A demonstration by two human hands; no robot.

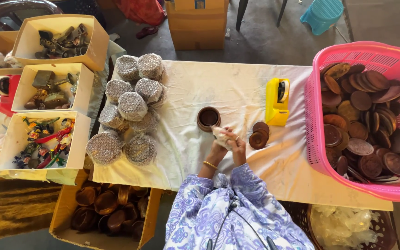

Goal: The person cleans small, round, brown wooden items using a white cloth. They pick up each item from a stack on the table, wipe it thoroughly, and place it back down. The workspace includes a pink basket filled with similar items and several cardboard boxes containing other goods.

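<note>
At the near middle of the tabletop (200,88), my left hand (219,139) and right hand (237,141) are pressed together, both closed around a small pale bundle (218,133) that looks like crumpled wrapping; whether a piece sits inside it I cannot tell. Just beyond my hands on the left stands an open brown wooden cup (208,118), unwrapped. Just to the right of my hands lie a few brown wooden lids (259,135), bare as well. A little farther off stands a yellow tape dispenser (277,101).

Judging by what lies around, the work seems well short of done. To the left, a heap of silvery wrapped bundles (130,111) looks finished. To the right, a pink basket (322,153) is full of bare brown discs (364,120). Below the near left edge, a cardboard box (63,208) holds more brown cups (105,208). At the near right, a wicker basket (385,222) holds clear plastic bags (339,224).
</note>
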